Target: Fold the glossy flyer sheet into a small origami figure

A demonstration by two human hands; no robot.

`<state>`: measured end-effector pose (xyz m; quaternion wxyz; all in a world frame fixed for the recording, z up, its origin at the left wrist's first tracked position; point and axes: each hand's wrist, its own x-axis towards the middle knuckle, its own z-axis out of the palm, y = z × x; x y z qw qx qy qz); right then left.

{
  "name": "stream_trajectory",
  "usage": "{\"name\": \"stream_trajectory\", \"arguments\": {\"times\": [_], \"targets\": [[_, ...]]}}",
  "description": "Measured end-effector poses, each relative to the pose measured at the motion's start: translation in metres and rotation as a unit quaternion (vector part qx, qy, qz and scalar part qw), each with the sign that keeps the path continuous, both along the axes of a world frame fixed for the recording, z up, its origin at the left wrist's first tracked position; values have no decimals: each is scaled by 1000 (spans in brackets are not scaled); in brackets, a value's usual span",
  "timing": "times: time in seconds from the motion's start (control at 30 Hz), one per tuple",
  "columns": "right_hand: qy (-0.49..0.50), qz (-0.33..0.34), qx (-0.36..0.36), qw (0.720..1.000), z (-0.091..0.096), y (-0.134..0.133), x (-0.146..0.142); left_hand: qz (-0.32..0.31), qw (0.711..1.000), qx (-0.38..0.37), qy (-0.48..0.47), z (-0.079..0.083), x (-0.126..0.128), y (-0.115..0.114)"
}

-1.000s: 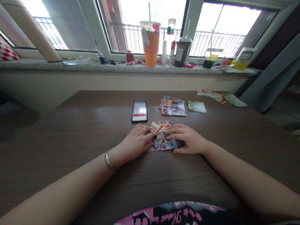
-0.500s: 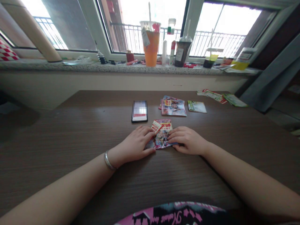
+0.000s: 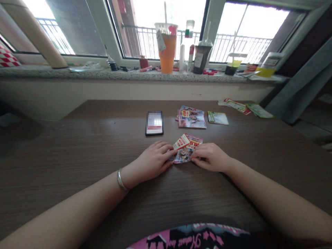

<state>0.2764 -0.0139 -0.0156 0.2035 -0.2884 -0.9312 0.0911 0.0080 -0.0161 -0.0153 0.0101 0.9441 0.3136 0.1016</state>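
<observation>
A colourful printed leaflet [image 3: 183, 155] with large price figures lies in front of me on the table, slightly turned, with one part folded over or lying on top as a red-and-white flap [image 3: 181, 142]. My left hand [image 3: 155, 157], a silver bangle on its wrist, has fingers over the leaflet's left side and the thumb at its lower left edge. At the opposite edge, my right hand [image 3: 212, 157] pinches the paper between thumb and curled fingers. Part of the leaflet is hidden beneath both hands.
Beyond my hands lie a phone [image 3: 154, 123], a stack of similar leaflets [image 3: 193, 119] and a green-and-white card pile [image 3: 218, 118]. More leaflets [image 3: 238, 106] lie at the far right. An orange drink cup [image 3: 166, 52] and a dark drink cup [image 3: 201, 58] stand on the windowsill [image 3: 98, 74].
The leaflet has shifted right and turned a little, and more of its red-and-white flap shows. My right hand's fingers have curled closer together at the edge; the left hand has moved slightly right.
</observation>
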Motion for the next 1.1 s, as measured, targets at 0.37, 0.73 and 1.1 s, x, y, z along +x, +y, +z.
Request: {"name": "stream_trajectory", "arguments": {"times": [0.37,0.73,1.1], "targets": [[45,-132,-156,978,-7,6,2,-12,994,-83,74,2,-2,-3],[-8,-224,-127,966,-4,10,-2,-42,991,-88,93,3,-4,-6],[-66,-297,-89,948,-6,13,-1,-54,989,-94,99,4,-1,-7]]}}
